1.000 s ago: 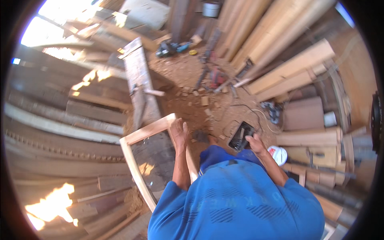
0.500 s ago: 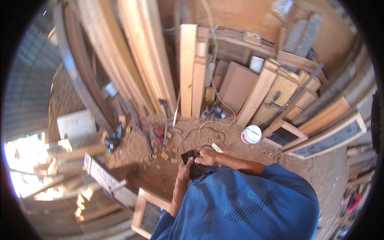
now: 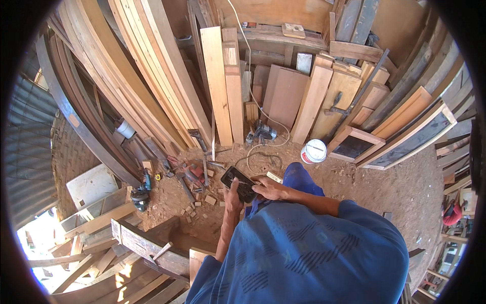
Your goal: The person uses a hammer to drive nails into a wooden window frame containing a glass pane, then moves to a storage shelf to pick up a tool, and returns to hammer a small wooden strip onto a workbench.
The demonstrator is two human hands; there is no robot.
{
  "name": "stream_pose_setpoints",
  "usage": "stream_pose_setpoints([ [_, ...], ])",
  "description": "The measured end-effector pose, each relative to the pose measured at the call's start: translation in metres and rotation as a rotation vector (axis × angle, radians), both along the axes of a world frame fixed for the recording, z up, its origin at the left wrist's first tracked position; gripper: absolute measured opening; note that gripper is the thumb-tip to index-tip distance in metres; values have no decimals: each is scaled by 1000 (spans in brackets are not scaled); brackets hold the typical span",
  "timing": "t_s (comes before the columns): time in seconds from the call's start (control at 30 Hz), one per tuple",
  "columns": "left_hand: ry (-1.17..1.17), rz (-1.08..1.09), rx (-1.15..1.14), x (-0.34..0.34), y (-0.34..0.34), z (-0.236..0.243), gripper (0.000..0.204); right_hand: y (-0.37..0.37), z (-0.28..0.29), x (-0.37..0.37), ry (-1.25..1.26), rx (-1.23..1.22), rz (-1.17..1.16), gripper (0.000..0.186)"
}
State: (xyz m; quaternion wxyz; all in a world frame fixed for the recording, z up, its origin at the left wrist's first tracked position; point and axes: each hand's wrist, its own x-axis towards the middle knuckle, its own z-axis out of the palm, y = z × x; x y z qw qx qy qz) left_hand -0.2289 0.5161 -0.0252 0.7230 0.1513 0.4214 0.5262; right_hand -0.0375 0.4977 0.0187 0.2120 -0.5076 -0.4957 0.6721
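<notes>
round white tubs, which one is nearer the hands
The tub standing on the floor beside the small wooden frame, close to the right hand. The other tub is farther off at left, beside long boards.

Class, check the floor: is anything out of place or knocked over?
Yes: wood scraps lie scattered on the floor near a red tool, an untidy contrast to the leaning boards. The bucket stands upright.
</notes>
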Motion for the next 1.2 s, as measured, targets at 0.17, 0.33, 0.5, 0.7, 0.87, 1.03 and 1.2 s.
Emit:
stream_pose_setpoints([
  [0.17, -75, 18, -41, -1, 9, -16, 22, 22, 5, 13, -71, 75, 85, 52],
  [0.33, -35, 135, -118, 26, 23, -17, 20, 42, -12, 30, -24, 19, 25, 57],
  [0.5, -34, 214, -129, 48, 62, -24, 21, 71, 1, 49, 179, -28, -157, 75],
  [0.7, -44, 154, -64, 70, 120, -19, 26, 173, -14, 112, -14, 136, -302, 70],
  [0.87, -64, 157, -113, 118, 162, -27, 28, 243, -11, 197, -154, 185, -9, 65],
  [1.03, -155, 106, -93, 196, 216, -16, 27, 242, -16, 225, 141, -160, 25, 71],
  [1.2, -26, 122, 52, 266, 275, 9, 33, 269, -24, 223, 390, 21, -469, 47],
])
